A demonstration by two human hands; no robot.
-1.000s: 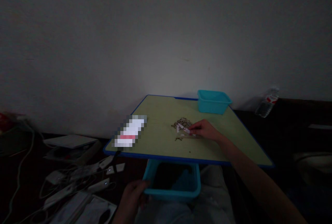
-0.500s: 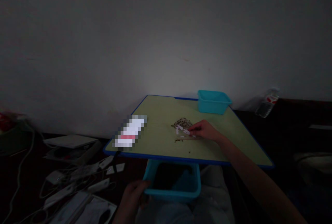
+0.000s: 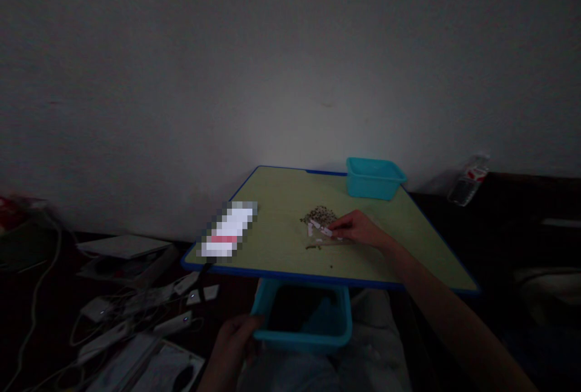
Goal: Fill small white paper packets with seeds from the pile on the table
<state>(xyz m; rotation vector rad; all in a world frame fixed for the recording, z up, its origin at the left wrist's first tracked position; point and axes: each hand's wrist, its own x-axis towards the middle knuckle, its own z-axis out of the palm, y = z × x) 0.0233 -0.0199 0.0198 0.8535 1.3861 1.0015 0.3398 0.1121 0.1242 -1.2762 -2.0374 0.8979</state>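
My left hand is closed on the left front corner of a turquoise plastic basin that rests on my lap, with dark contents inside. Over the table, my right hand has its fingers pinched together on a small white piece. Right behind the fingertips lies a loose pile of tiny dark and pale bits. Other white pieces lie at its near edge, on what looks like a clear sheet or bag. The gloom hides exactly what the pieces are.
The pale table has a blue edge. A second turquoise basin stands at its back right corner, and a lit, blurred-out phone at its left. Power strips and cables cover the floor at left. A plastic bottle is at right.
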